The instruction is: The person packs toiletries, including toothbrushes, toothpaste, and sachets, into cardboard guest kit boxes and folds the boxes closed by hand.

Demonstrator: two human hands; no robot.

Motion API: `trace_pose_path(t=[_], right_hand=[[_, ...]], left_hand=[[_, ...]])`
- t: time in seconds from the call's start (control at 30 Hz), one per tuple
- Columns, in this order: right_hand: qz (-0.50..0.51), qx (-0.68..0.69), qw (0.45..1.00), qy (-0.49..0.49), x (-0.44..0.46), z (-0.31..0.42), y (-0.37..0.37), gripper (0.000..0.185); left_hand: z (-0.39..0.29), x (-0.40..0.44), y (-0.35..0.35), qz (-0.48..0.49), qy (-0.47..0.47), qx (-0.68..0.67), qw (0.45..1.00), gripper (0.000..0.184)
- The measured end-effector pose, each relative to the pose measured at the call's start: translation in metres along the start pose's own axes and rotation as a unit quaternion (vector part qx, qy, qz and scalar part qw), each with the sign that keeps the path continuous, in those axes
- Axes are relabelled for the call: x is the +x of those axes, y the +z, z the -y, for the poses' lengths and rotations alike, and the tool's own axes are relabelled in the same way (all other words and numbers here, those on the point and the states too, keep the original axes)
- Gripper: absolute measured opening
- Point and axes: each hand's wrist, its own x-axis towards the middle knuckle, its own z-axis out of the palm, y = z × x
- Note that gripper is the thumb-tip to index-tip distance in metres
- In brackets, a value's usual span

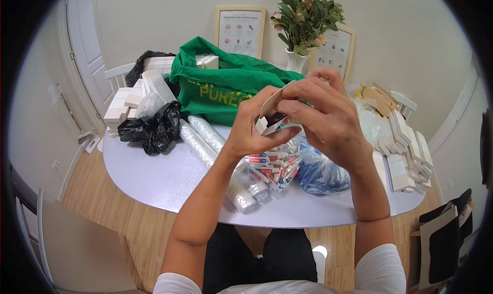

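- White cardboard box (269,104), flap up, is held above the table (154,181).
- Left hand (250,125) curls around it; right hand (328,117) bends at its mouth, hold unclear to me.
- I judge its opening is being worked; next calls for steadiness.

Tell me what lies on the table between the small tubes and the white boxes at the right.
In the head view, a clear bag of blue contents lies beside the tubes; the right forearm hides some table before the boxes.
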Motion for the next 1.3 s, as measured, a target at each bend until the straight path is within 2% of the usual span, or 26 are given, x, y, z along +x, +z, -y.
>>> trace_pose_path(t=[0.07, 0.1, 0.17, 0.2, 0.23, 0.3, 0.37, 0.43, 0.5, 0.57, 0.6, 0.63, 0.7, 0.73, 0.77, 0.8, 0.9, 1.03, 1.1, 1.17, 1.2, 1.23, 1.3], right_hand=[[0.106, 0.021, 0.993, 0.040, 0.002, 0.005, -0.010, 0.021], [0.101, 0.021, 0.994, 0.038, 0.000, 0.003, -0.010, 0.021], [0.080, 0.062, 0.992, 0.072, -0.005, -0.001, -0.008, 0.027], [0.074, 0.060, 0.993, 0.071, -0.005, -0.001, -0.009, 0.027], [0.071, 0.064, 0.992, 0.085, -0.005, 0.000, -0.010, 0.029], [0.061, 0.067, 0.991, 0.100, -0.004, 0.003, -0.014, 0.031], [0.100, 0.105, 0.982, 0.118, -0.002, 0.008, -0.017, 0.046], [0.098, 0.110, 0.982, 0.120, -0.005, 0.006, -0.017, 0.046], [0.036, 0.170, 0.980, 0.098, -0.009, -0.002, -0.014, 0.048], [-0.016, 0.257, 0.960, 0.115, -0.015, -0.002, -0.016, 0.045], [-0.095, 0.248, 0.948, 0.173, -0.020, 0.001, -0.019, 0.042], [-0.172, 0.237, 0.928, 0.230, -0.025, 0.005, -0.024, 0.039], [-0.142, 0.220, 0.932, 0.252, -0.041, 0.017, -0.033, 0.035], [-0.128, 0.268, 0.909, 0.292, -0.052, 0.025, -0.032, 0.033], [-0.114, 0.316, 0.882, 0.331, -0.063, 0.029, -0.032, 0.032], [-0.107, 0.253, 0.919, 0.284, -0.074, 0.030, -0.035, 0.030], [-0.134, 0.283, 0.896, 0.313, -0.097, 0.046, -0.034, 0.029], [-0.115, 0.311, 0.882, 0.335, -0.115, 0.051, -0.041, 0.023], [-0.103, 0.352, 0.853, 0.370, -0.110, 0.054, -0.051, 0.019], [-0.031, 0.269, 0.923, 0.272, -0.104, 0.047, -0.058, 0.018], [0.005, 0.315, 0.913, 0.259, -0.103, 0.040, -0.066, 0.017], [-0.048, 0.381, 0.877, 0.289, -0.099, 0.040, -0.067, 0.011], [-0.112, 0.458, 0.772, 0.427, -0.082, 0.043, -0.077, 0.017]], left_hand=[[-0.004, 0.001, -0.003, 0.016, -0.015, -0.002, 1.000, 0.056], [-0.007, 0.000, -0.002, 0.017, -0.012, 0.002, 1.000, 0.056], [-0.012, -0.003, 0.005, -0.028, -0.092, -0.201, 0.975, 0.065], [-0.010, -0.004, 0.009, -0.030, -0.075, -0.163, 0.983, 0.085], [-0.010, -0.005, 0.010, -0.025, -0.073, -0.160, 0.984, 0.085], [-0.014, -0.007, 0.012, 0.003, -0.134, -0.186, 0.973, 0.102], [-0.028, -0.007, 0.018, 0.011, -0.173, -0.157, 0.972, 0.109], [-0.039, -0.004, 0.023, -0.049, -0.239, -0.177, 0.954, 0.106], [-0.044, -0.001, 0.025, -0.084, -0.284, -0.177, 0.939, 0.102], [-0.047, 0.002, 0.026, -0.041, -0.249, -0.391, 0.885, 0.094], [-0.050, 0.003, 0.028, -0.011, -0.231, -0.470, 0.852, 0.089], [-0.053, 0.001, 0.034, -0.009, -0.234, -0.476, 0.848, 0.089], [-0.057, -0.008, 0.048, -0.060, -0.254, -0.446, 0.856, 0.082], [-0.049, -0.017, 0.049, -0.026, -0.260, -0.440, 0.859, 0.074], [-0.050, -0.023, 0.053, -0.025, -0.266, -0.446, 0.854, 0.074], [-0.056, -0.028, 0.058, -0.025, -0.294, -0.348, 0.890, 0.074], [-0.056, -0.048, 0.071, -0.010, -0.338, -0.215, 0.916, 0.072], [-0.052, -0.058, 0.082, 0.018, -0.344, -0.204, 0.916, 0.063], [-0.051, -0.061, 0.079, 0.017, -0.338, -0.216, 0.916, 0.058], [-0.053, -0.063, 0.074, 0.011, -0.332, -0.235, 0.914, 0.054], [-0.054, -0.064, 0.071, 0.008, -0.329, -0.245, 0.912, 0.052], [-0.054, -0.065, 0.069, 0.007, -0.327, -0.258, 0.909, 0.049], [-0.052, -0.066, 0.067, 0.009, -0.327, -0.295, 0.898, 0.045]])
